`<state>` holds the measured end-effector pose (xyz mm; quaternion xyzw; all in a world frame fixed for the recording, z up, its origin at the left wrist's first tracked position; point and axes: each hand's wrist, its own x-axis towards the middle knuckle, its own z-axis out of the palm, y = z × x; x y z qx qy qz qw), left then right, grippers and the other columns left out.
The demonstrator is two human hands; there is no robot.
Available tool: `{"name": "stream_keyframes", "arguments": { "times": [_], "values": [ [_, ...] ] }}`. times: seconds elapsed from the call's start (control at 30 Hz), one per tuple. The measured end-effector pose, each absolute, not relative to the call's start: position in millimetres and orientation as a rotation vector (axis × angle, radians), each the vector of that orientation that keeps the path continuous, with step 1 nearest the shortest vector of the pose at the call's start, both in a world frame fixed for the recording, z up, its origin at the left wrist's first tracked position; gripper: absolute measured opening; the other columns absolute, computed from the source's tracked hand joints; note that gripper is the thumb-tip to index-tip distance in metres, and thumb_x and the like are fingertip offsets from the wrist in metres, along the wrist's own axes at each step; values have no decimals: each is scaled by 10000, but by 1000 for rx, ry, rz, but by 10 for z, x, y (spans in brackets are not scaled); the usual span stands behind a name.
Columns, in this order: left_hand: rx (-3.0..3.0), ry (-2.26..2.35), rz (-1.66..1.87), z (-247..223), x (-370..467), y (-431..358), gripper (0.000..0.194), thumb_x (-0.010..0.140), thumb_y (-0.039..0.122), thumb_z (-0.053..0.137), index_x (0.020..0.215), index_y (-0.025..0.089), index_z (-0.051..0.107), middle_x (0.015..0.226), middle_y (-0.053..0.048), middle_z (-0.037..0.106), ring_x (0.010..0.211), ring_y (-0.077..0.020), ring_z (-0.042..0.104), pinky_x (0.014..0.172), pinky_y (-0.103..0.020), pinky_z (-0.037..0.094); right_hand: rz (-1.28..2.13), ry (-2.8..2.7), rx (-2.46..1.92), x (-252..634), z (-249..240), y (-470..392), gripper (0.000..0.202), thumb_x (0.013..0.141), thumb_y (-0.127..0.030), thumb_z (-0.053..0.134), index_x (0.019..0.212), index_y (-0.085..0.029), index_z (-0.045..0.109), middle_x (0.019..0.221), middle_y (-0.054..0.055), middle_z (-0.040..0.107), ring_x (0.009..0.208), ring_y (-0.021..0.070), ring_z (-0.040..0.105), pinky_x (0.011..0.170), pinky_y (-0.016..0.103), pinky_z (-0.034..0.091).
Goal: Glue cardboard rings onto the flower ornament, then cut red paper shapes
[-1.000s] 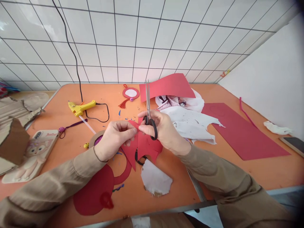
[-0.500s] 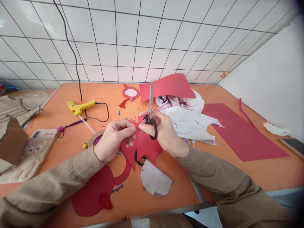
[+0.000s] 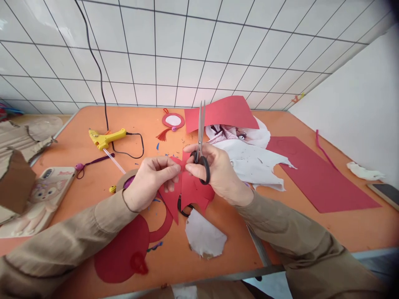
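Observation:
Scissors point(image 3: 201, 128) with black handles point upward in my right hand point(image 3: 220, 172), whose thumb and fingertips also meet close to the left hand. My left hand point(image 3: 156, 178) pinches at the top of a red paper piece point(image 3: 195, 189) with a jagged lower edge. Behind that paper, a second black handle point(image 3: 184, 207) shows in part. Below lies a white scrap point(image 3: 205, 234). A large red disc point(image 3: 123, 251) with a fuzzy red piece point(image 3: 139, 263) on it rests under my left forearm. What is between the fingertips is too small to tell.
A yellow glue gun point(image 3: 107, 138) with its cord lies at the left, near a phone case point(image 3: 43, 195) and cardboard point(image 3: 17, 178). Behind my hands are a tasselled round ornament point(image 3: 173, 120), red paper point(image 3: 222, 113) and white cloth point(image 3: 249, 160). Red sheet point(image 3: 321, 174) lies right.
The camera view has shifted slightly. My right hand and the scissors have moved a little to the right, away from my left hand, which keeps its pinch.

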<state>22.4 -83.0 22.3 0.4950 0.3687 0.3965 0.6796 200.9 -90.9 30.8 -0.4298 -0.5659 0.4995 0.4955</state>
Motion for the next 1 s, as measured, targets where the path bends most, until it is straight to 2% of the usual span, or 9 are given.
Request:
{"name": "stream_keyframes", "arguments": {
  "times": [0.13, 0.27, 0.4, 0.53, 0.6, 0.7, 0.77, 0.93, 1.0],
  "values": [
    [1056, 827, 899, 225, 225, -822, 306, 828, 413, 671, 683, 145, 686, 607, -16, 654, 450, -92, 563, 430, -204, 427, 1192, -1359, -1052, 2001, 314, -915, 296, 675, -168, 713, 961, -188, 641, 684, -44, 622, 580, 88, 570, 569, 247, 478],
    [1133, 847, 968, 237, 243, -814, 162, 751, 284, 764, 708, 152, 681, 552, 19, 631, 437, -70, 537, 453, -181, 432, 1198, -1370, -1047, 1982, 307, -926, 290, 684, -162, 700, 966, -188, 637, 687, -44, 629, 578, 87, 576, 567, 243, 487],
    [1056, 837, 927, 230, 248, -799, 179, 740, 252, 739, 626, 145, 652, 555, 10, 631, 416, -63, 524, 428, -180, 409, 1214, -1366, -1053, 2007, 294, -885, 249, 724, -235, 698, 958, -188, 625, 663, -55, 604, 533, 90, 587, 558, 255, 489],
    [1019, 857, 940, 282, 219, -772, 156, 706, 237, 742, 622, 144, 649, 540, 5, 621, 408, -68, 513, 414, -183, 391, 1280, -1495, -1147, 2140, 348, -776, 410, 690, -353, 756, 1023, -176, 595, 678, -32, 622, 567, 138, 617, 596, 303, 499],
    [1026, 881, 1012, 357, 186, -748, 153, 695, 215, 735, 602, 148, 635, 527, 5, 613, 402, -73, 513, 411, -189, 393, 1156, -1692, -1265, 2244, 406, -715, 469, 671, -374, 778, 1049, -184, 577, 670, -30, 624, 589, 158, 603, 597, 311, 474],
    [1042, 879, 1114, 500, 114, -697, 117, 699, 164, 698, 602, 159, 632, 526, 15, 597, 394, -71, 497, 394, -189, 372, 701, -2020, -1550, 2422, 492, -637, 396, 720, -339, 756, 1030, -212, 544, 679, -28, 652, 615, 175, 573, 595, 307, 410],
    [1074, 890, 1149, 580, 61, -655, 121, 714, 140, 660, 598, 155, 629, 529, 3, 591, 399, -73, 487, 391, -194, 358, 520, -2163, -1731, 2540, 524, -598, 372, 730, -313, 752, 1012, -213, 529, 718, -7, 680, 667, 199, 596, 598, 304, 394],
    [1120, 912, 1130, 662, -35, -560, 137, 695, 149, 677, 590, 150, 590, 528, -17, 574, 413, -91, 480, 392, -215, 356, 434, -2323, -1926, 2793, 515, -575, 216, 764, -175, 641, 942, -214, 524, 718, 20, 685, 707, 220, 610, 574, 291, 354],
    [1140, 920, 1083, 668, -47, -541, 134, 678, 161, 681, 583, 147, 587, 523, -18, 564, 408, -91, 476, 381, -216, 351, 413, -2325, -1953, 2874, 503, -591, 186, 763, -170, 624, 913, -223, 529, 703, 20, 664, 706, 222, 592, 576, 293, 335]
  ]
}}
